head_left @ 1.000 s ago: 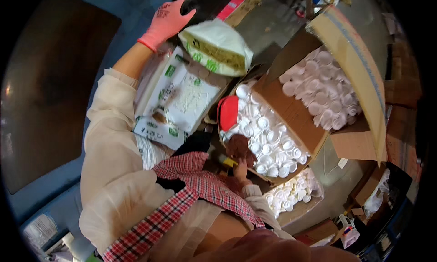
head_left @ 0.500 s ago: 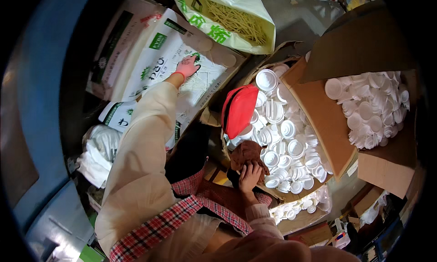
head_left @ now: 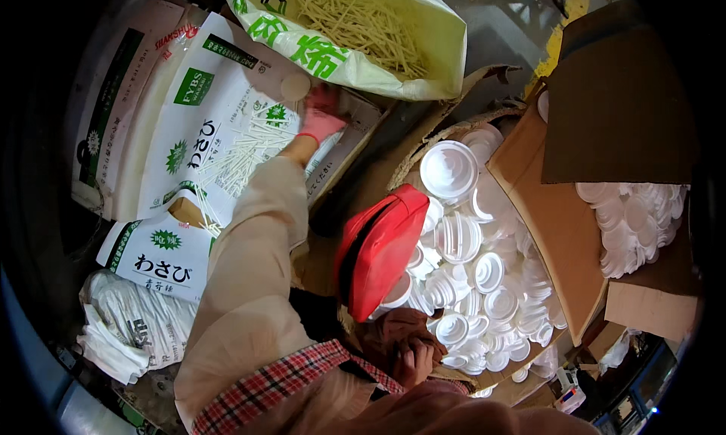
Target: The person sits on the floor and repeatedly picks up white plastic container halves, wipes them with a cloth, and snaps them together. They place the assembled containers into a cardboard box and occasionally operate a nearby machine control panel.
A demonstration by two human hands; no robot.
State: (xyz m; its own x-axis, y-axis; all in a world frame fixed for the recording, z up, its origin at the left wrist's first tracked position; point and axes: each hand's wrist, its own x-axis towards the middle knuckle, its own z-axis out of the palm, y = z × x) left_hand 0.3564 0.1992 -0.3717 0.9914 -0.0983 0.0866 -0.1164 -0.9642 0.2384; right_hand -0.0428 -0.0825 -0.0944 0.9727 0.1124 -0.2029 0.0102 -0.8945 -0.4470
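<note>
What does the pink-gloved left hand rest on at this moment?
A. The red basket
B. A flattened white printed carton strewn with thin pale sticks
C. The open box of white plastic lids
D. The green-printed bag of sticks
B: the left hand lies on the flattened white carton, beside the scattered sticks.

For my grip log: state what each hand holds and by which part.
Left hand, in a pink glove, rests on the white sticks; a closed grip cannot be told. Right hand lies on brown cloth, gripping nothing visible.
</note>
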